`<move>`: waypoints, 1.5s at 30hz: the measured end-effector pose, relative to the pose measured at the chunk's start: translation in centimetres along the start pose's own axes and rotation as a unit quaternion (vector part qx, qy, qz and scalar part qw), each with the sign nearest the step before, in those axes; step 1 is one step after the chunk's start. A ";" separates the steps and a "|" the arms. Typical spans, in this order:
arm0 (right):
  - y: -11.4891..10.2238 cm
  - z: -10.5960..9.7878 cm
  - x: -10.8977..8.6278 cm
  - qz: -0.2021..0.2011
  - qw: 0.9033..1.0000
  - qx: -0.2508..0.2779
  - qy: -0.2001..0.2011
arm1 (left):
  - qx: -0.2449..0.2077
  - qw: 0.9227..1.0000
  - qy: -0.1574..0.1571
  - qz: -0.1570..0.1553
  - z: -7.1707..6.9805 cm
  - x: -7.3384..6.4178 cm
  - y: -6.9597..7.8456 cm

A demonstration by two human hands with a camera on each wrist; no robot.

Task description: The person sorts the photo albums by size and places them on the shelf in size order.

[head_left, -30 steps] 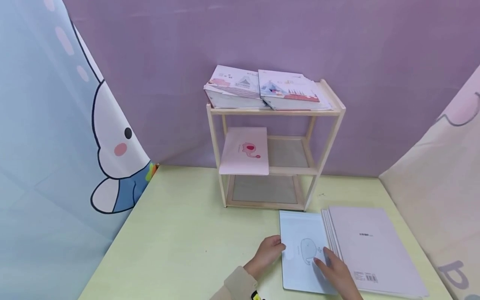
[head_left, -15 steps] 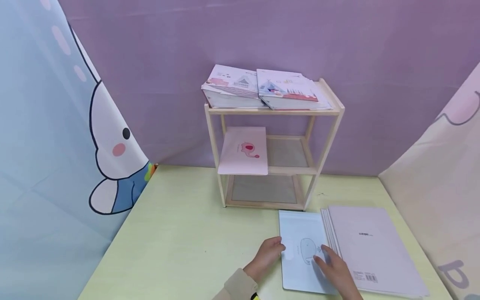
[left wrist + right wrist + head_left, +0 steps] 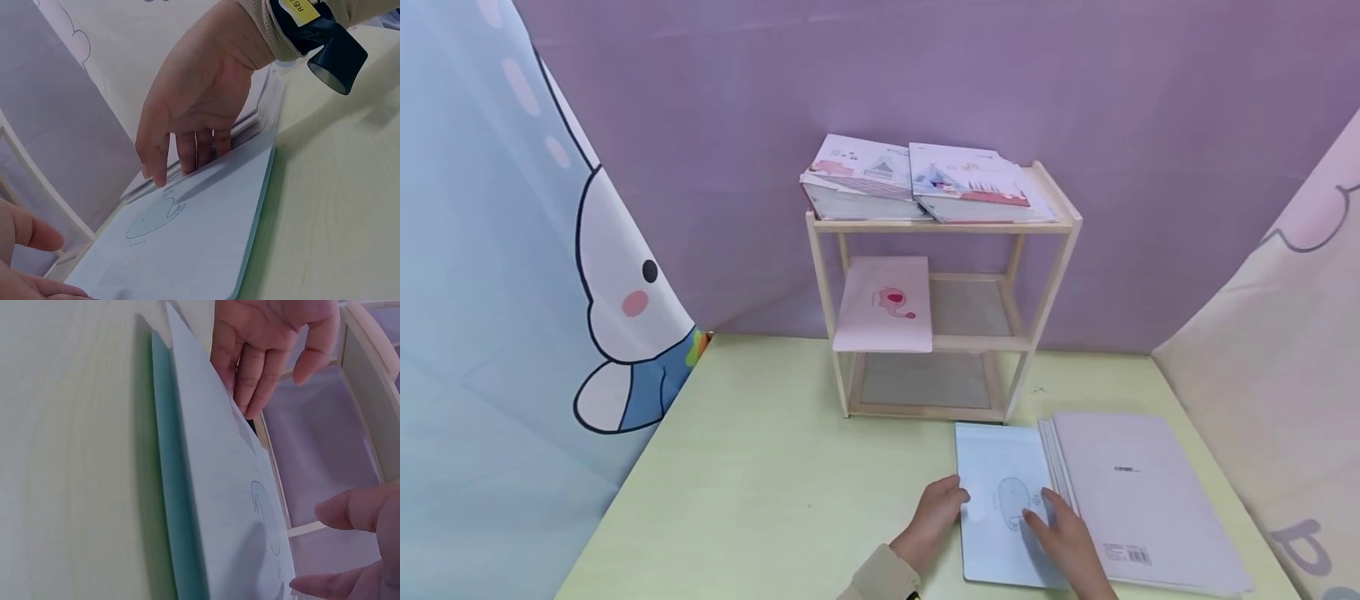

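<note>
A light blue notebook (image 3: 1000, 550) with a whale drawing lies on the table. Its teal side shows in the right wrist view, where another layer seems to sit under the cover. My left hand (image 3: 931, 517) is at its left edge, fingertips touching the side and thumb lifted off the cover, as the right wrist view shows. Over the right part of the cover is my right hand (image 3: 1067, 537). Its fingers (image 3: 187, 153) point straight down along the far edge, beside a stack of large white books (image 3: 1150, 508). Neither hand's fingers curl round the notebook.
A wooden shelf (image 3: 1022, 343) stands behind the notebook. Booklets (image 3: 970, 179) lie in two piles on its top, and a pink notebook (image 3: 883, 325) with an elephant drawing sits on the middle level. Cloth walls surround the pale green table (image 3: 760, 467).
The head view has shifted slightly. Both hands stay in the same places at the notebook's edges, and the notebook has not visibly moved on the table.
</note>
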State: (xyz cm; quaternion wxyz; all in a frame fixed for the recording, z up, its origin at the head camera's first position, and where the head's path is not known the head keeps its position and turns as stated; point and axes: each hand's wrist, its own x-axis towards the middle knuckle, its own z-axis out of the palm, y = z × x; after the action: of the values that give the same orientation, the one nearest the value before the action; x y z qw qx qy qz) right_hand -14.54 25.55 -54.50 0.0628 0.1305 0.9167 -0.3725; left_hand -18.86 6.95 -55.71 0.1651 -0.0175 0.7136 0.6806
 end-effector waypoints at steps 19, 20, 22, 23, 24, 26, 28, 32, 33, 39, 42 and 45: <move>0.7 0.3 0.9 0.084 0.993 0.078 0.034 | -0.095 0.995 -0.001 -0.027 -1.3 0.9 -0.3; 0.7 0.4 0.9 0.086 0.993 0.078 0.036 | -0.099 0.995 0.000 -0.030 -1.4 1.0 -0.3; 0.7 0.5 0.9 0.083 0.993 0.074 0.045 | -0.100 0.994 0.002 -0.040 -1.7 1.2 -0.3; 0.7 0.5 0.9 0.079 0.993 0.074 0.051 | -0.103 0.994 0.003 -0.047 -1.8 1.3 -0.3; 0.8 0.5 0.9 0.075 0.993 0.073 0.057 | -0.103 0.993 0.002 -0.052 -1.9 1.3 -0.2; 0.9 0.5 0.8 0.067 0.993 0.072 0.066 | -0.104 0.992 -0.005 -0.064 -2.2 1.4 -0.1; 1.1 0.5 0.8 0.059 0.993 0.073 0.071 | -0.102 0.992 -0.016 -0.077 -2.4 1.6 0.0; 1.5 0.6 0.7 0.061 0.992 0.093 0.058 | -0.089 0.992 -0.028 -0.086 -3.0 1.7 0.1; 1.5 0.6 0.7 0.066 0.991 0.104 0.051 | -0.084 0.993 -0.030 -0.083 -3.1 1.7 0.0; 1.9 0.8 0.5 0.071 0.984 0.163 0.030 | -0.066 0.996 -0.028 -0.055 -3.4 1.8 -0.1; 2.0 0.7 0.5 0.067 0.979 0.188 0.030 | -0.079 0.996 -0.027 -0.042 -3.4 1.8 -0.1; 2.0 0.6 0.4 0.076 0.974 0.209 0.028 | -0.083 0.996 -0.024 -0.035 -3.6 1.8 -0.3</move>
State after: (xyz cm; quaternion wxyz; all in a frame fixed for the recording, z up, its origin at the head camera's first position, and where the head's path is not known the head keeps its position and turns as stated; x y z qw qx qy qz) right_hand -14.32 26.53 -56.34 0.0362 0.2201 0.8072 -0.5465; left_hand -21.26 3.82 -56.44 0.2042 -0.0398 0.6496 0.7313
